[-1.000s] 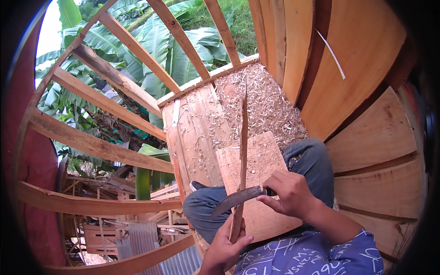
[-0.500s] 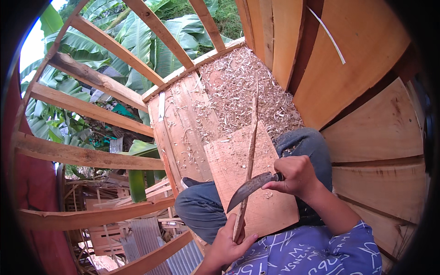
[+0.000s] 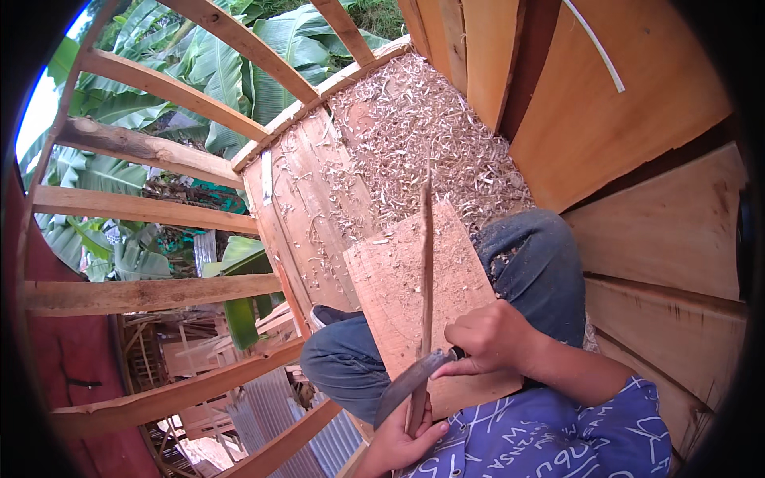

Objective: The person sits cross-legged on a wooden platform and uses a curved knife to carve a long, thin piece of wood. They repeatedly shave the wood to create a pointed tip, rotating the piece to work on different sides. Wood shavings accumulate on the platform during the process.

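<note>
My right hand (image 3: 488,338) is closed round the dark handle of a knife with a broad curved blade (image 3: 410,385). The blade lies across a long thin wooden stick (image 3: 428,271), close to its lower end. My left hand (image 3: 406,438) grips that lower end, just below the blade, near my shirt. The stick runs upward and away from me over a flat wooden board (image 3: 386,279) resting on my lap. Small bits of shaving are scattered on the board. Where the blade meets the stick, I cannot tell how deep it sits.
Curly wood shavings (image 3: 430,127) cover the plank floor (image 3: 307,191) beyond the board. On the right rises a wall of wide planks (image 3: 621,119), with a pale strip (image 3: 596,44) against it. An open railing of wooden bars (image 3: 151,299) stands to the left, with banana leaves (image 3: 215,72) outside.
The knife and my right hand have come down the stick toward my left hand. The stick now stands more upright in view, and the whole view has shifted slightly.
</note>
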`<state>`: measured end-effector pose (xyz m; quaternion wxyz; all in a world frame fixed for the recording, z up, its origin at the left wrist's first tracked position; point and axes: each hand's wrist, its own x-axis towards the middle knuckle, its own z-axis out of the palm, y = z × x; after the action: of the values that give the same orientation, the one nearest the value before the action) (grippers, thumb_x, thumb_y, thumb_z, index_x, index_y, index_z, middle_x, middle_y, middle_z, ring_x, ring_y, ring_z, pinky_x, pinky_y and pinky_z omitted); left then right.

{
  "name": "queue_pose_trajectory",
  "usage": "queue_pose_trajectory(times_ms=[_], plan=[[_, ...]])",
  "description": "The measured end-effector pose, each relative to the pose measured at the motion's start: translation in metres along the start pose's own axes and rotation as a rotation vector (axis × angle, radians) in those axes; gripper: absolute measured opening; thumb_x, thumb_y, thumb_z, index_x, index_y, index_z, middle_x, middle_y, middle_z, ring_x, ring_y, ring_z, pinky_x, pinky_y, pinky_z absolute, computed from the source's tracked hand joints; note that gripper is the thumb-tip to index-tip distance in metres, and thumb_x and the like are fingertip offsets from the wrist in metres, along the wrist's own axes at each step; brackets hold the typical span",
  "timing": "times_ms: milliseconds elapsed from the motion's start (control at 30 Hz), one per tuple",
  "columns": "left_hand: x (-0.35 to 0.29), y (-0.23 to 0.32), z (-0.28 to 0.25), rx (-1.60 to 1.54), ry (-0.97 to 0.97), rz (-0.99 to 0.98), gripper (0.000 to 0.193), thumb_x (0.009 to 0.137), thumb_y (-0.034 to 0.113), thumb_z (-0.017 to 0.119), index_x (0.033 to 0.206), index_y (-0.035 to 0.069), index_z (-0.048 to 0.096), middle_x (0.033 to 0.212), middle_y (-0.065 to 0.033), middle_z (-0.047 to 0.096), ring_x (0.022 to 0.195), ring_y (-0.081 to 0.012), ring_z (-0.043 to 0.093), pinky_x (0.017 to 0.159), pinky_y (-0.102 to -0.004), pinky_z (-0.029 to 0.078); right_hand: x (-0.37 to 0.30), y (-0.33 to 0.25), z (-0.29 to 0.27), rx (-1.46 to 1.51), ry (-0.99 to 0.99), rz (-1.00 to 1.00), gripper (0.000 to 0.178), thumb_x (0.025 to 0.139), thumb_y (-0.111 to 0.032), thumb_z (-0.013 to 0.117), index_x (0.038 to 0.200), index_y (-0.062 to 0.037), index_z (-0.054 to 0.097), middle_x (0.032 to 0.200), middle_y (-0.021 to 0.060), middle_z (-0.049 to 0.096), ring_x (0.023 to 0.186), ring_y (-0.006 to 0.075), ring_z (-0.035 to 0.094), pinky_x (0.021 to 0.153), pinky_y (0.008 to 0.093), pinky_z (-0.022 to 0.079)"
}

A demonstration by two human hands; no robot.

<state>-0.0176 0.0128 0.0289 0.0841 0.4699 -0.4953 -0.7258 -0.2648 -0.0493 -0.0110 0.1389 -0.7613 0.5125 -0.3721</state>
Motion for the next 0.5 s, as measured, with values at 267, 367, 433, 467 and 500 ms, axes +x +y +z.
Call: queue_pose_trajectory(times_ms=[267,367,433,467,500], plan=[[0.003,0.012,0.001,-0.082,0.021,-0.06,0.033,0.08,0.007,0.067,0.102,0.001,0.043,0.067,0.002,0.041,0.059,-0.0046,0.037,0.055,-0.0211,0.031,0.004,0.013,0.0,-0.01,-0.185,-0.107,0.055,0.08,-0.056,0.062,0.058,-0.0082,0.045,0.049,0.008,0.045,0.043,0.0246,0.053,0.041,0.0356,0.041],[0.005,0.015,0.002,-0.068,-0.054,-0.057,0.033,0.081,0.008,0.067,0.102,0.001,0.043,0.069,0.001,0.042,0.06,-0.0048,0.038,0.056,-0.0206,0.031,0.012,0.055,-0.004,0.042,0.118,0.247,0.053,0.081,-0.054,0.061,0.059,-0.0085,0.046,0.051,0.0076,0.046,0.045,0.0237,0.054,0.042,0.0347,0.041],[0.006,0.016,0.005,-0.086,-0.072,-0.03,0.033,0.081,0.008,0.067,0.103,0.001,0.043,0.07,0.0011,0.042,0.06,-0.0048,0.038,0.056,-0.0202,0.031,0.001,0.042,-0.003,0.065,0.084,0.18,0.054,0.081,-0.055,0.061,0.059,-0.0082,0.046,0.051,0.008,0.045,0.045,0.0245,0.054,0.042,0.0351,0.041],[0.004,0.015,0.004,-0.079,-0.072,-0.026,0.034,0.081,0.009,0.068,0.103,0.001,0.043,0.07,0.0011,0.042,0.061,-0.0047,0.038,0.055,-0.02,0.031,-0.003,0.031,0.001,0.086,0.077,0.155,0.054,0.081,-0.055,0.06,0.059,-0.008,0.045,0.051,0.0082,0.045,0.046,0.0249,0.055,0.042,0.0353,0.041],[0.003,0.014,0.003,-0.072,-0.072,-0.022,0.035,0.08,0.009,0.068,0.103,0.001,0.043,0.07,0.0012,0.042,0.061,-0.0046,0.038,0.055,-0.0198,0.031,-0.004,0.02,-0.002,0.082,-0.096,-0.037,0.053,0.083,-0.053,0.06,0.06,-0.0068,0.047,0.051,0.0099,0.045,0.047,0.0283,0.055,0.043,0.0368,0.041]])
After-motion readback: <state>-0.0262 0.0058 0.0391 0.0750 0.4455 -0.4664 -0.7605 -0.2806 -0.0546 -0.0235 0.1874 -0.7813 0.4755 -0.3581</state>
